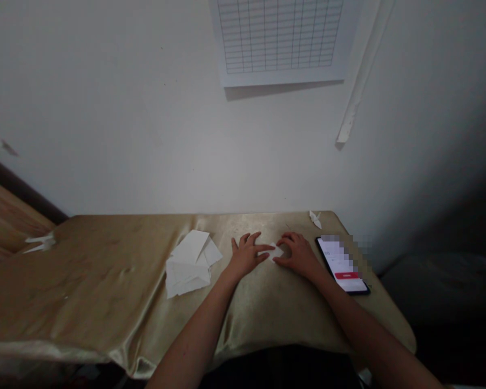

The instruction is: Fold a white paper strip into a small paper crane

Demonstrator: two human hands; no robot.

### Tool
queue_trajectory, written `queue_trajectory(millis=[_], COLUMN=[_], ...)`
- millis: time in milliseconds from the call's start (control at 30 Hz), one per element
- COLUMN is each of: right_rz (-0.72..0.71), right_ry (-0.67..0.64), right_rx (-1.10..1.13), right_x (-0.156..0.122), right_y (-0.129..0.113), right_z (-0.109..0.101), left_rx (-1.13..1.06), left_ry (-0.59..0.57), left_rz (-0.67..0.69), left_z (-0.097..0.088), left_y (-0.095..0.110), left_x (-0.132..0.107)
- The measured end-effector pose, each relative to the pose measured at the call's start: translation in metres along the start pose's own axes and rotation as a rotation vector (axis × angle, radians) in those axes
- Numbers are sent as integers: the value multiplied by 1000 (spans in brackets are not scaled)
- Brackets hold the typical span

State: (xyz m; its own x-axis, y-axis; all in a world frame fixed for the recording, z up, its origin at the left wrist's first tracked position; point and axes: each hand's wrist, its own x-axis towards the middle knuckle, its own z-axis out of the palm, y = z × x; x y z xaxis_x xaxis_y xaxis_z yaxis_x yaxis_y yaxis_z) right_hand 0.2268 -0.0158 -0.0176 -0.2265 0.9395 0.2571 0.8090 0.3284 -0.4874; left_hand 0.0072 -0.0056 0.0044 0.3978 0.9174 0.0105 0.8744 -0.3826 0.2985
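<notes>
A small white piece of paper (277,252) lies on the gold cloth of the table (105,270), between my two hands. My left hand (247,254) rests flat with fingers spread, its index finger stretched onto the paper. My right hand (296,254) is curled over the paper's right side, fingertips pressing down on it. Most of the paper is hidden under the fingers.
A loose stack of white paper sheets (189,262) lies left of my hands. A phone (342,265) with a lit screen lies at the right. A small folded paper figure (315,219) sits near the wall. A grid chart (279,38) hangs above.
</notes>
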Motion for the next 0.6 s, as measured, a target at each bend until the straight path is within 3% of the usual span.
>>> queue_trajectory(millis=[300, 600], right_rz=[-32, -55], right_ry=[31, 46], right_rx=[11, 96], right_x=[-5, -4], right_y=[-1, 0], right_z=[2, 2], left_rx=[19, 37], left_ry=[11, 102], left_rz=[0, -79], left_z=[3, 4], left_y=[-1, -1], left_x=[0, 1])
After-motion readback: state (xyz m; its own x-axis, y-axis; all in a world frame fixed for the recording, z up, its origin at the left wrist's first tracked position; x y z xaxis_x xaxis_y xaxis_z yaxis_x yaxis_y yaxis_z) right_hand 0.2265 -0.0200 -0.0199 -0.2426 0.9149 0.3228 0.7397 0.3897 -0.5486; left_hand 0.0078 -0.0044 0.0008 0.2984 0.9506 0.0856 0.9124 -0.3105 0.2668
